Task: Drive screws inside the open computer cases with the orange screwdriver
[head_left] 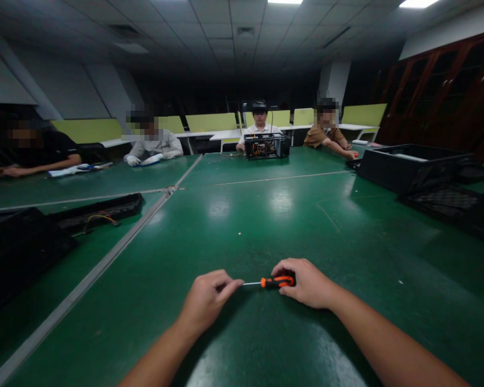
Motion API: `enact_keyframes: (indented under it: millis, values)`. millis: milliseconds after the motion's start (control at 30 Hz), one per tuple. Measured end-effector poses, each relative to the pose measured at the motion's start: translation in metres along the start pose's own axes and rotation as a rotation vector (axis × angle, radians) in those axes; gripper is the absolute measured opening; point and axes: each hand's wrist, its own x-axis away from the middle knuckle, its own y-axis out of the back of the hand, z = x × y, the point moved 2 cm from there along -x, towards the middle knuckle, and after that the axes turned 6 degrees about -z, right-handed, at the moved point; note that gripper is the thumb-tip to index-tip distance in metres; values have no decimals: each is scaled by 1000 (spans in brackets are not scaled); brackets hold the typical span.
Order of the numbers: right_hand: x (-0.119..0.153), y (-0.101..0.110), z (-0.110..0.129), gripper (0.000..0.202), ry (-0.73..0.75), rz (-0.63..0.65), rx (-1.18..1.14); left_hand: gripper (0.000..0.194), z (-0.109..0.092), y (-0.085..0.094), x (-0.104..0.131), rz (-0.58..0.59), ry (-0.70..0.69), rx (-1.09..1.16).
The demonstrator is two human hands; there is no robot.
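A screwdriver with an orange and black handle and a thin metal shaft lies level, just over the green table. My left hand is closed in a pinch on the shaft's tip end, which its fingertips hide. Around the handle's rear end curls my right hand, thumb on the near side and fingers on the far side. Whether the screwdriver touches the table I cannot tell.
Black computer case parts lie left, beyond a grey table seam. A black case and panels stand right. Across the green table, several people sit; an open computer stands before one. Small white bits dot the tabletop.
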Motion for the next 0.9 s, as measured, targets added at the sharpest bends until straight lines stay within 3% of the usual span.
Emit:
enact_keyframes:
  millis: [200, 400, 600, 833, 900]
  values:
    - [0, 0, -1, 34, 0, 3, 12, 28, -5, -1, 0, 38, -15, 14]
    - [0, 0, -2, 34, 12, 4, 21, 48, 0, -2, 1, 23, 1, -92]
    - [0, 1, -1, 33, 18, 7, 34, 27, 0, -2, 2, 62, -30, 1]
    - [0, 1, 0, 32, 25, 12, 40, 47, -1, -4, 3, 81, -2, -92]
    - [0, 1, 0, 32, 28, 17, 40, 41, -1, -3, 3, 94, -22, -64]
